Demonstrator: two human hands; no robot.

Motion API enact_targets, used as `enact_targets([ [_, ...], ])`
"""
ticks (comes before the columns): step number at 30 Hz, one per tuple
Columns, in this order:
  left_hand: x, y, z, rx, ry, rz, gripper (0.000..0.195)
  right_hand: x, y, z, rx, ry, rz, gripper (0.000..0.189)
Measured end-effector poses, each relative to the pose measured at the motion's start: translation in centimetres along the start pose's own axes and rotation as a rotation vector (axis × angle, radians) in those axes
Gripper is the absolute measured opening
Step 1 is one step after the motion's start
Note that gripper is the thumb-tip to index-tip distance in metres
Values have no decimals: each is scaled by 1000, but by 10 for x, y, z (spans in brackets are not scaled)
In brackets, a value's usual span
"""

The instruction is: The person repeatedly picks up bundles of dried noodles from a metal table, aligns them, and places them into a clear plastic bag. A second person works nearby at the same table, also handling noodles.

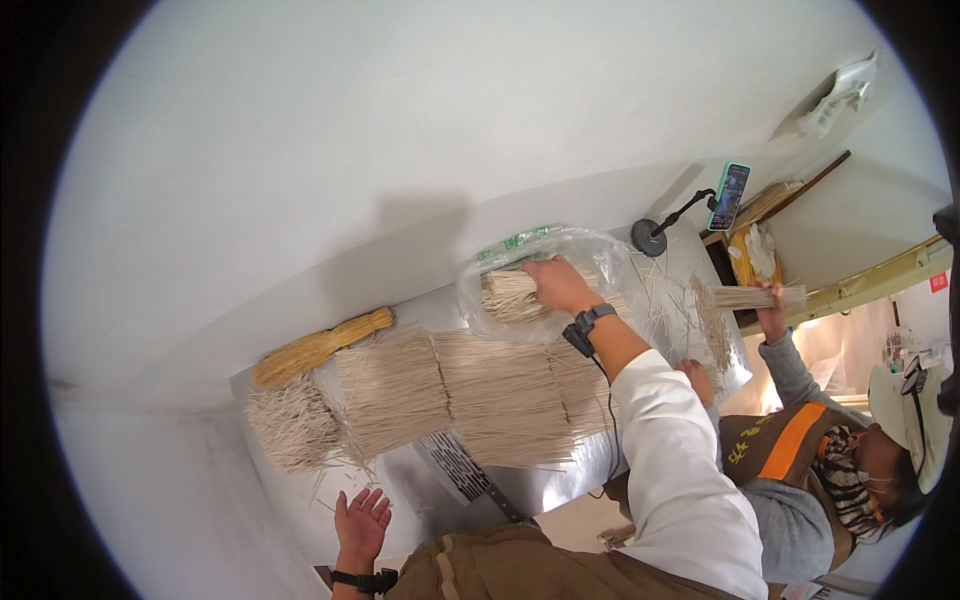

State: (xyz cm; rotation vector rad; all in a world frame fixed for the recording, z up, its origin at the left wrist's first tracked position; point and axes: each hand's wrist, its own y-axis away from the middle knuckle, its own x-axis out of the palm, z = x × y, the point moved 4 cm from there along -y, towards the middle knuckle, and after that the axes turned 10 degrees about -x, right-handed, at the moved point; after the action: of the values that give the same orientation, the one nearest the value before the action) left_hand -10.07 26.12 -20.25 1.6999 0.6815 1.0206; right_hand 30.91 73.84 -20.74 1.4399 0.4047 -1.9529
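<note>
My right hand (pixel 559 285) reaches into a clear plastic bag (pixel 472 296) with green print. It rests on a bundle of thin, pale sticks (pixel 506 304) that look like dried noodles; whether the fingers grip any is hidden. My left hand (pixel 362 519) is palm up near the table's front edge, fingers apart and holding nothing. Between the hands, wide rows of the same pale noodles (pixel 499 397) lie side by side. A looser heap of short pieces (pixel 291 420) sits at their left end.
A straw hand broom (pixel 322 346) lies along the wall on the metal table (pixel 405 487). A slotted metal strip (pixel 457 465) extends from under the noodles. A phone (pixel 729 196) stands on a round-based holder (pixel 649 237). At right, a co-worker's raised hand (pixel 772 311) grips a noodle bundle (pixel 739 297).
</note>
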Motion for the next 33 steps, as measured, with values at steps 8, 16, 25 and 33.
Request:
enact_targets([
  [8,4,-9,-6,-5,-12,46,58,26,-43,3,-63,197,4,39],
  [16,-8,-9,-23,47,-9,16,58,24,-51,19,15,210,-72,31],
  [25,-15,-25,-22,32,-174,164,52,30,146,139,422,-368,-695,18],
  [33,-25,-37,-40,429,-1252,58,38,211,268,341,276,-372,-80,51],
])
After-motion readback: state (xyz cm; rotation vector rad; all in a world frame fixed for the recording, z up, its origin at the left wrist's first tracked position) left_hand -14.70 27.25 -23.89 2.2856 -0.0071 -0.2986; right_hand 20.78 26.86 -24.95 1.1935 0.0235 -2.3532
